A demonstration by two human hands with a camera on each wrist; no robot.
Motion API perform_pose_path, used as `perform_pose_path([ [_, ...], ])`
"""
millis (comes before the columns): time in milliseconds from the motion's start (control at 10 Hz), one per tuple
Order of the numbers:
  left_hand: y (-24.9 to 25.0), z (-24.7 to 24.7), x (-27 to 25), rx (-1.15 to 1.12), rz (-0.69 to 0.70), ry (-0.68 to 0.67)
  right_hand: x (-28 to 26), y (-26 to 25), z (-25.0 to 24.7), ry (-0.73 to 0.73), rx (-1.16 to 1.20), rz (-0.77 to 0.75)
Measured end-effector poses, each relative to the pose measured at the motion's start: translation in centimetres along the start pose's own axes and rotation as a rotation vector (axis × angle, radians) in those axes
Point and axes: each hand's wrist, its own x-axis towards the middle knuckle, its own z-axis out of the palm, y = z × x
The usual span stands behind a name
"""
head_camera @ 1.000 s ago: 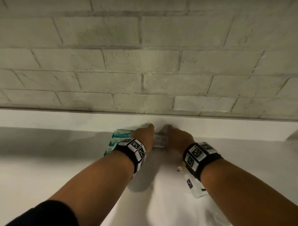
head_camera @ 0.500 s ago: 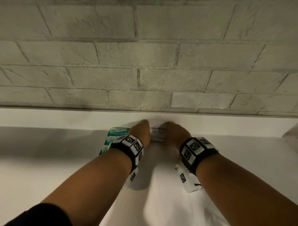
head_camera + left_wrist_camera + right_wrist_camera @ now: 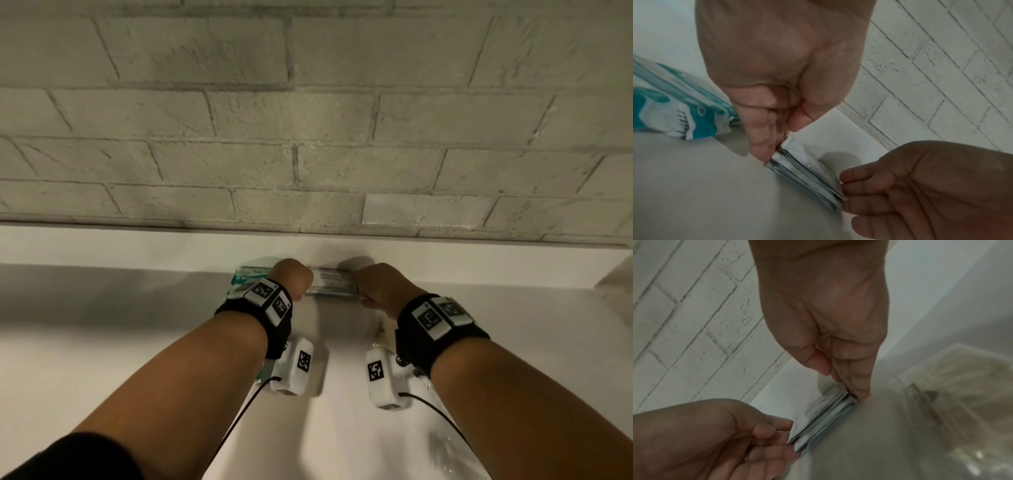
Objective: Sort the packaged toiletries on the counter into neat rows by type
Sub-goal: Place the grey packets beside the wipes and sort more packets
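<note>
Sachet stack (image 3: 331, 283): you are squaring a small pile of silvery sachets lying flat on the counter (image 3: 102, 342), close against the back ledge.
Long axis: it is running left to right, along the wall, between your hands.
Left hand (image 3: 291, 279): your straight fingertips (image 3: 764, 151) are pressing the stack's left end.
Right hand (image 3: 380, 286): it is pressing the right end likewise; neither hand is nearer.
Neighbour: teal packets (image 3: 674, 104) are lying just left of the stack.
</note>
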Motion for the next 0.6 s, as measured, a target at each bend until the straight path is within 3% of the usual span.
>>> perform_pose_path([
  [100, 0.0, 0.1, -1.0, -0.089, -0.04, -0.06, -2.9, -0.9, -0.9, -0.027, -0.406, -0.023],
  [200, -0.5, 0.0, -2.1, 0.075, 0.068, 0.087, -5.4, 0.8, -2.6, -0.003, -0.436, -0.044],
  [300, 0.0, 1.1, -5.6, 0.168, 0.219, 0.153, -8.0, 2.7, -2.5, -0.134, -0.657, -0.069],
  [400, 0.1, 3.2, -11.1, 0.205, 0.346, 0.041, -11.6, 4.7, -0.9, -0.262, -0.632, -0.148],
  [500, -1.0, 5.0, -16.1, 0.177, 0.332, -0.053, -15.1, 6.3, 0.1, -0.343, -0.437, -0.169],
  [600, -2.5, 6.3, -21.1, 0.154, 0.343, -0.123, -19.5, 7.9, -0.2, -0.277, -0.275, -0.247],
])
